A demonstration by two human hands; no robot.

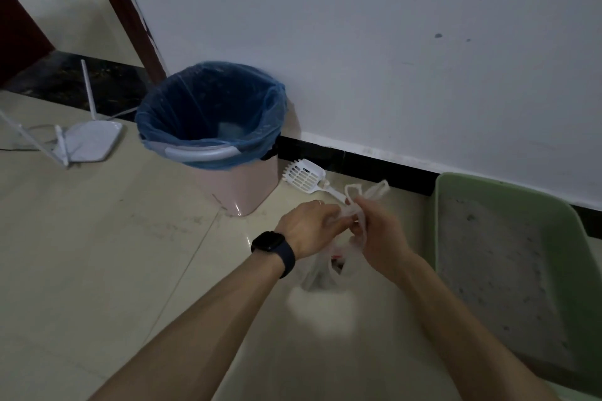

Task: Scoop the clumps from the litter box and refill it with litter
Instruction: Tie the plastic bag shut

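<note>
A thin translucent plastic bag (325, 270) is pinched at its handles by the left hand (309, 225) and right hand (379, 234). The handle end of a white slotted plastic scoop (304, 176) is hidden behind them. The scoop is laid between a blue-lined pink bin (247, 185) and the green plastic litter box (456, 182).

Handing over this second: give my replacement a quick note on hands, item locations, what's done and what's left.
Left hand and right hand both pinch the handles of the thin plastic bag, apparently knotting it.
Scoop lies on the floor by the wall, between the lined bin and the green litter box.
Scooping looks done.
Left: finish the knot, bin the bag, refill; no litter supply in view.
</note>
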